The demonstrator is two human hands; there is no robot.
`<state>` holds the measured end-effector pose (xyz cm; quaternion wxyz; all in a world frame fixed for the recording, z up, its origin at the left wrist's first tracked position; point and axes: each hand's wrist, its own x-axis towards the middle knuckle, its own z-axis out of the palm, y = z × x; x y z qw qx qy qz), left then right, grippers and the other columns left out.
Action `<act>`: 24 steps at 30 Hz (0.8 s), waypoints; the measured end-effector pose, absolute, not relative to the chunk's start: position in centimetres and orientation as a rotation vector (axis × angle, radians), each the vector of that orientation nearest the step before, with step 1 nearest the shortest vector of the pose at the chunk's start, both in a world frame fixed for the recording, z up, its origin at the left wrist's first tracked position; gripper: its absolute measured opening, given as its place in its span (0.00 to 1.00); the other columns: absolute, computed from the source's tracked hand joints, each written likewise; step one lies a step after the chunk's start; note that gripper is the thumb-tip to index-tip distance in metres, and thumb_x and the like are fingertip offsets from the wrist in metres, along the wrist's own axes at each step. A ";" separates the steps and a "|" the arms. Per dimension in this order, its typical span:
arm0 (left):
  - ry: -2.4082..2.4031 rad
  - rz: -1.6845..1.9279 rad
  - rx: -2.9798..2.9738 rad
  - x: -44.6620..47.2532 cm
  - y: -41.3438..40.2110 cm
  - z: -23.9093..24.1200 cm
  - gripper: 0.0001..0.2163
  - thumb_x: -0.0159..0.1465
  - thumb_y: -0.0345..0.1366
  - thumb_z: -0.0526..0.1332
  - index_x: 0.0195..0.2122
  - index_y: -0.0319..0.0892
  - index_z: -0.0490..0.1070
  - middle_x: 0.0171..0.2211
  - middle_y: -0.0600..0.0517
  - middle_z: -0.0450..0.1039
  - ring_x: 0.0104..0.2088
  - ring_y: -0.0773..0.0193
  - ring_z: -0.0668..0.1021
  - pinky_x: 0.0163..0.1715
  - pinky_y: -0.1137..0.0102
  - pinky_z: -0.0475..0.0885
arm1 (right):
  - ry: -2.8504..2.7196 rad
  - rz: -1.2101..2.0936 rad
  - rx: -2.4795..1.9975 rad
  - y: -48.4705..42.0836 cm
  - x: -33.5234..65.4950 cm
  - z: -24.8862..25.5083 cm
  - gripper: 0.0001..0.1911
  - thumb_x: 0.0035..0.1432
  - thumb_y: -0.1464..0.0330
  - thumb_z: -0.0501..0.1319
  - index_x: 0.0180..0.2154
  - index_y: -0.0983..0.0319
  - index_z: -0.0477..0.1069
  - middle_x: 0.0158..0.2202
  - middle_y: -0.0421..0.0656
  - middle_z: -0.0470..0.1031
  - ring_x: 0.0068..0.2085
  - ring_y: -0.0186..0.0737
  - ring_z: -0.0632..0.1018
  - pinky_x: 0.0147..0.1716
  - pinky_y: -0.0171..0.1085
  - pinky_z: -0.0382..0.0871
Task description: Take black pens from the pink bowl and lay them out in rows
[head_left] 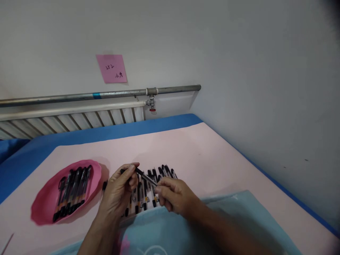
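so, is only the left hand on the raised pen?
No, the left hand and the right hand both hold the pen, toward opposite ends.

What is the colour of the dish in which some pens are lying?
The dish is pink; it shows best in the head view.

Passage, far: I have a broad, flat stretch of pink mat beyond the hands, reaching the blue border.
Passage, right: open mat between the loose pens and the side wall.
Passage, left: narrow gap between the pink dish and the left hand; I count one dark pen end in it.
Obstacle: held pen, slanting across the space from left hand to right hand, barring my straight way between them.
Obstacle: loose pens, crowded under and behind both hands.
Obstacle: dish, raised rim, pens inside.
Limit, rear: radiator, pipe.
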<state>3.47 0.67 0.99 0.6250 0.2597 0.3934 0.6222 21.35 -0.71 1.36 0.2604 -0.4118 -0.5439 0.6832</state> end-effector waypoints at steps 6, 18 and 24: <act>0.872 1.569 0.426 1.7 1.8 1.0 0.05 0.52 0.31 0.65 0.28 0.35 0.72 0.16 0.59 0.59 0.16 0.77 0.61 0.12 0.80 0.56 | -1.842 1.058 -1.239 -1.1 21.2 0.3 0.08 0.54 0.66 0.58 0.25 0.62 0.65 0.20 0.35 0.63 0.24 0.28 0.64 0.24 0.30 0.54; 0.880 1.328 0.552 3.1 0.7 1.5 0.10 0.50 0.29 0.65 0.35 0.35 0.74 0.22 0.56 0.63 0.19 0.75 0.64 0.13 0.80 0.58 | -1.475 1.607 -1.214 -0.5 21.0 0.5 0.07 0.52 0.65 0.57 0.26 0.62 0.63 0.18 0.35 0.65 0.17 0.26 0.62 0.16 0.28 0.54; 0.942 1.341 0.626 3.5 0.5 0.9 0.07 0.49 0.32 0.68 0.29 0.37 0.74 0.21 0.56 0.65 0.18 0.77 0.63 0.14 0.80 0.56 | -1.594 1.588 -1.206 -0.8 21.0 0.6 0.09 0.54 0.64 0.56 0.26 0.62 0.64 0.19 0.36 0.66 0.18 0.26 0.63 0.18 0.28 0.55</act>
